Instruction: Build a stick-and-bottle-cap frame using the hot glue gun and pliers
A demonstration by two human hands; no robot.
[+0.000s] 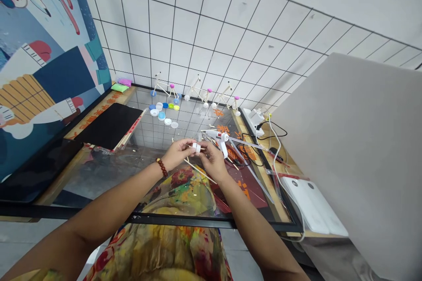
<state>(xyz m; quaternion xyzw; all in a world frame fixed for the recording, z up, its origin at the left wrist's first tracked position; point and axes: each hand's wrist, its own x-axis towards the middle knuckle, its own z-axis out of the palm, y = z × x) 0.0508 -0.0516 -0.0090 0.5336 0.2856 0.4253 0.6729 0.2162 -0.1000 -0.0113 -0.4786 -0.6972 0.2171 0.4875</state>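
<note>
In front of me, over the glass tabletop point(108, 180), my left hand point(178, 153) and my right hand point(212, 158) meet at a small white bottle cap point(197, 147). Both sets of fingertips are closed on it from either side. It may be two caps pressed together; I cannot tell. A short bit of thin wooden stick seems to poke out beside the cap, partly hidden by my fingers. Just beyond my right hand lies a white hot glue gun point(223, 138). Below my hands, a long thin wooden stick point(199, 169) lies slanted on the glass.
Along the back stand three little stick bicycles point(165, 88) with cap wheels. Loose bottle caps point(161, 115) in blue, white and yellow lie before them. At left is a black sheet point(110, 126); at right, a power strip point(255, 119), cables and a white device point(313, 204).
</note>
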